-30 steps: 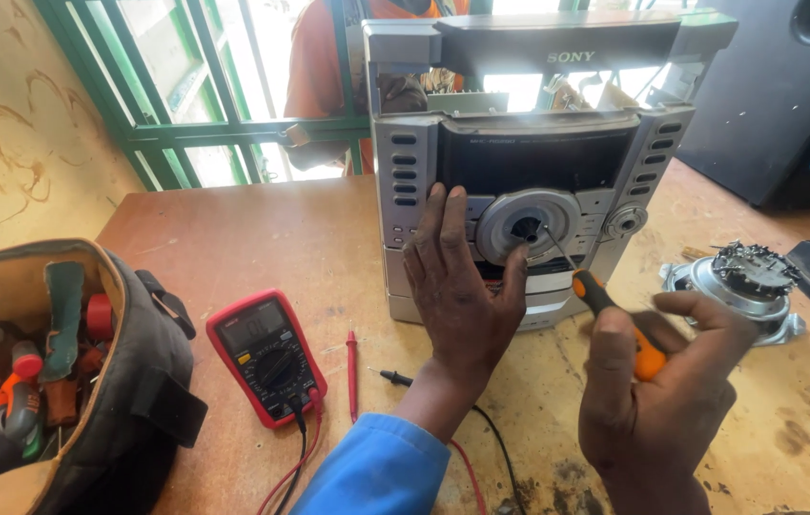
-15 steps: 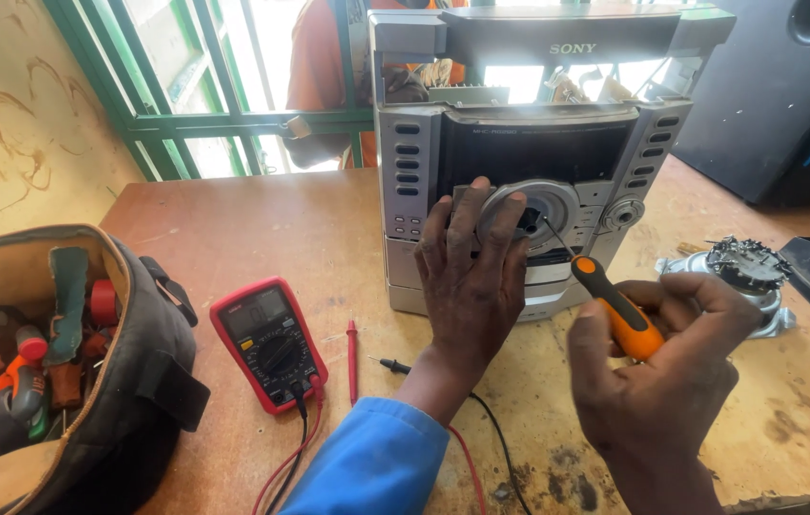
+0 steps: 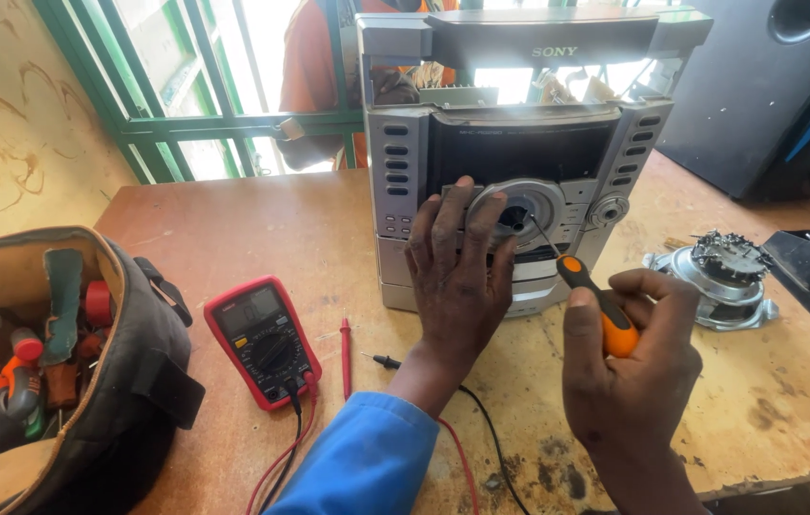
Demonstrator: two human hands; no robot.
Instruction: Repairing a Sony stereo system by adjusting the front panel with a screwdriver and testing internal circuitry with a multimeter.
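Stereo (image 3: 519, 143) — a silver unit with a dark display and a round dial (image 3: 519, 212) low on its front — is stood upright at the middle of the worktop (image 3: 262, 229), before a green-barred window. The left hand (image 3: 462, 277) is laid flat against the stereo's front, fingers (image 3: 451, 224) spread and released, their tips reaching up beside the dial; nothing is grasped by it. A blue sleeve (image 3: 367, 467) covers that forearm.

A screwdriver (image 3: 586, 300) with an orange and black handle is clenched in the right hand (image 3: 629, 377), the fingers wrapped round the handle. Its thin shaft is slanted up and to the left, with the tip set at the centre of the dial.

Left of the hands, a red multimeter (image 3: 264, 339) is laid face up on the worktop, its red and black leads trailing toward the near edge. A red probe (image 3: 346, 345) lies just beside it, and a black probe (image 3: 386, 361) lies near the left wrist. An open tool bag (image 3: 90, 372), filled with red, orange and green handles, is set at the far left. To the right of the stereo, a bare speaker driver (image 3: 719, 277) rests on the worktop, and a large black speaker (image 3: 758, 95) stands behind it — well apart from the hands. A person in orange is seen through the window.
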